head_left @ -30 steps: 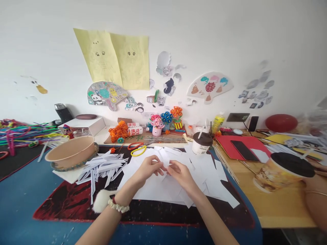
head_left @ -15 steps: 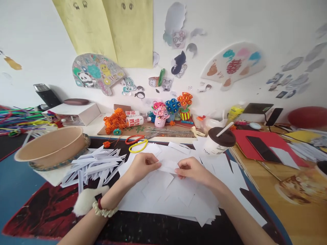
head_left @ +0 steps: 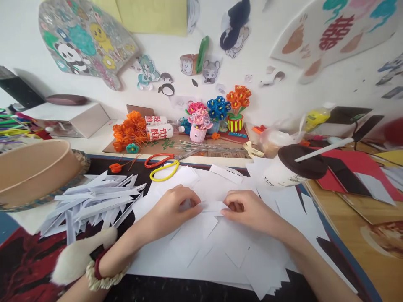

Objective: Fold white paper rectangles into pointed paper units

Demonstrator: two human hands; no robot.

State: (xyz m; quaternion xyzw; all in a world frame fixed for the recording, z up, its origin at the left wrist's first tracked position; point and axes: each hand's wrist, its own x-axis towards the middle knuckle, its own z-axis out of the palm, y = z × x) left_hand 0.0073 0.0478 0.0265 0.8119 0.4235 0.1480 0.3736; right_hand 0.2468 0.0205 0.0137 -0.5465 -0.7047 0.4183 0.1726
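Between my two hands is a small folded strip of white paper (head_left: 214, 207). My left hand (head_left: 178, 207) pinches its left end between thumb and fingers. At the right end, my right hand (head_left: 247, 209) grips it with curled fingers. Both hands hover just above or rest on a spread of loose white paper sheets (head_left: 201, 256); I cannot tell which. A pile of folded white paper strips (head_left: 97, 197) lies left of my left hand. Just beyond the hands are scissors (head_left: 163, 170) with one red and one yellow handle, and another folded strip (head_left: 226, 173).
A tan bowl (head_left: 34, 167) stands at the left, a lidded cup (head_left: 289, 170) with a straw at the right. A fluffy white object (head_left: 78, 256) lies by my left forearm. Orange flowers (head_left: 132, 130) and potted flowers (head_left: 200, 123) line the back ledge.
The view has moved closer and tipped downward, so things look larger. Both hands still hold the paper strip, which now looks narrower, with a visible fold.
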